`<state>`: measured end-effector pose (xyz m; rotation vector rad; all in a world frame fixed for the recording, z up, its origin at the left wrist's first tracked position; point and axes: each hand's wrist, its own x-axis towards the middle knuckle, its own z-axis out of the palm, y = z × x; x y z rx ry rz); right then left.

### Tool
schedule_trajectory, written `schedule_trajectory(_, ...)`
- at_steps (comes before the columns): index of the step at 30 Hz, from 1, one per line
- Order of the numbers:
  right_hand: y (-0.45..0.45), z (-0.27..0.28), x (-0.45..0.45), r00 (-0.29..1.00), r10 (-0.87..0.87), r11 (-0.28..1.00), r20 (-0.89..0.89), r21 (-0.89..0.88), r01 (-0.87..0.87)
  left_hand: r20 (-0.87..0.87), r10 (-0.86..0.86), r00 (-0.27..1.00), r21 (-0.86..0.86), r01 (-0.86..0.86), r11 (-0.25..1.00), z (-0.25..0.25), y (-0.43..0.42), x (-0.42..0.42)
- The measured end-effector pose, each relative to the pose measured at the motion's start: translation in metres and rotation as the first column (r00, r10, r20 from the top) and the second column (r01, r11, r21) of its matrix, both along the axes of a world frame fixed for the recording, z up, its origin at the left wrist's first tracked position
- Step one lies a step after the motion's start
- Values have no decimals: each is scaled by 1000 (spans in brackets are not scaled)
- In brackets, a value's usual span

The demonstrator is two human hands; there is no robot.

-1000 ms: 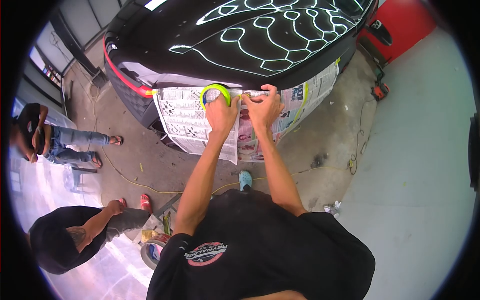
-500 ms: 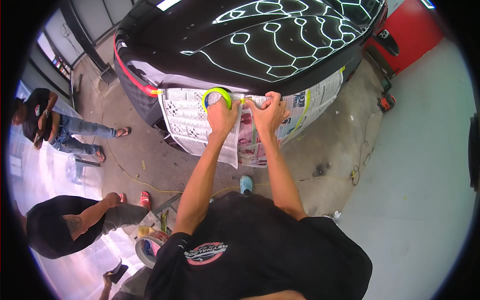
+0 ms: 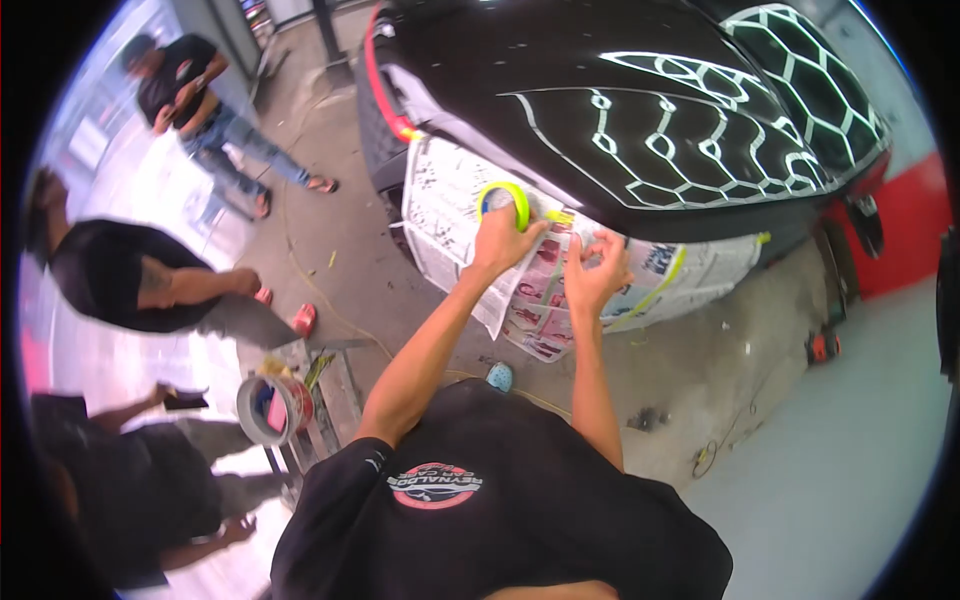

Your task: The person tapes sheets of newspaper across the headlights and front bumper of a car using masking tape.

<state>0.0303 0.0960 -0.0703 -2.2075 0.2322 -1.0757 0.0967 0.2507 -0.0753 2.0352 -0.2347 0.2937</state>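
Observation:
My left hand (image 3: 505,243) holds a roll of yellow-green tape (image 3: 519,200) over the newspaper sheets (image 3: 447,200) on the front of a black car (image 3: 560,130). A short yellow-green strip (image 3: 560,217) lies across the top edge of the paper, between my hands. My right hand (image 3: 600,270) is at the newspaper just right of that strip, its fingers bent and apart, with nothing visible in them. Longer yellow-green tape (image 3: 655,292) runs down the paper farther right.
Three people stand at the left: one in jeans (image 3: 235,145), one with red sandals (image 3: 130,270), one holding a dark object (image 3: 120,480). A bucket (image 3: 262,410) sits on a stand near my left side. An orange tool (image 3: 823,346) and a cable lie on the floor right.
The view has swung left, so the car, paper and both hands appear farther right and tilted. The third person has come more fully into view. The tape roll is still in my left hand.

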Motion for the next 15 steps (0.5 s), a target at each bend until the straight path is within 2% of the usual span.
schedule_trajectory(2,7,-11,-13,987,159,987,10,0,-159,-38,62,997,-10,-63,998,-10,11,-23)
schedule_trajectory(3,15,-15,-20,974,223,975,-41,10,-223,-68,128,989,-6,-129,992,-31,18,-33)
schedule_trajectory(4,24,-18,-29,952,291,957,-98,22,-290,-93,123,988,-45,-128,991,-34,31,-53)
schedule_trajectory(5,32,-24,-38,921,356,934,-157,33,-355,-157,187,970,1,-189,982,-46,43,-73)
schedule_trajectory(8,54,-63,-59,739,589,801,-327,111,-589,-335,352,874,104,-337,936,-112,85,-138)
schedule_trajectory(9,62,-72,-67,666,669,733,-330,149,-663,-392,393,832,131,-372,919,-137,98,-168)
schedule_trajectory(12,77,-107,-86,220,855,471,-469,528,-706,-605,556,570,336,-450,827,-187,131,-277)
schedule_trajectory(14,83,-118,-97,79,843,330,-532,396,-857,-667,684,297,423,-604,675,-241,144,-357)
schedule_trajectory(15,84,-123,-101,37,822,250,-568,303,-919,-676,707,208,441,-655,614,-257,148,-399)
